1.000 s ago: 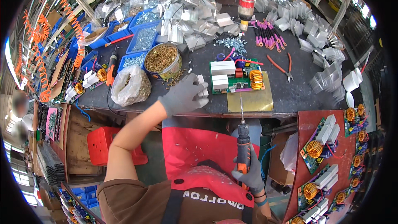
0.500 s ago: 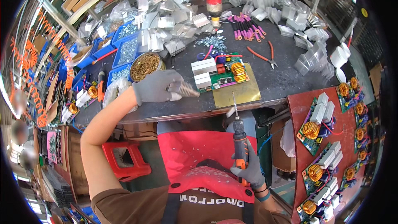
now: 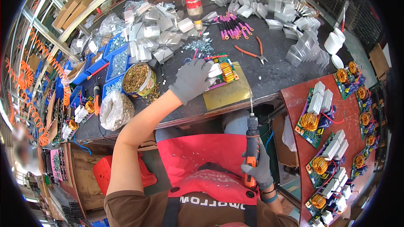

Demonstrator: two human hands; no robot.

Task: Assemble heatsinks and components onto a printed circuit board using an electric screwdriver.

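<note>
Pressing my gloved left hand (image 3: 191, 80) on the circuit board (image 3: 219, 72) at frame centre; right hand (image 3: 257, 169) grasps the electric screwdriver (image 3: 251, 143), kept vertical.

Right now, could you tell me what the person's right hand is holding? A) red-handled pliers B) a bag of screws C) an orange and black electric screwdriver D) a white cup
C: the right hand grips an orange and black electric screwdriver, bit pointing up, below the table edge; the left hand rests on the circuit board.
</note>
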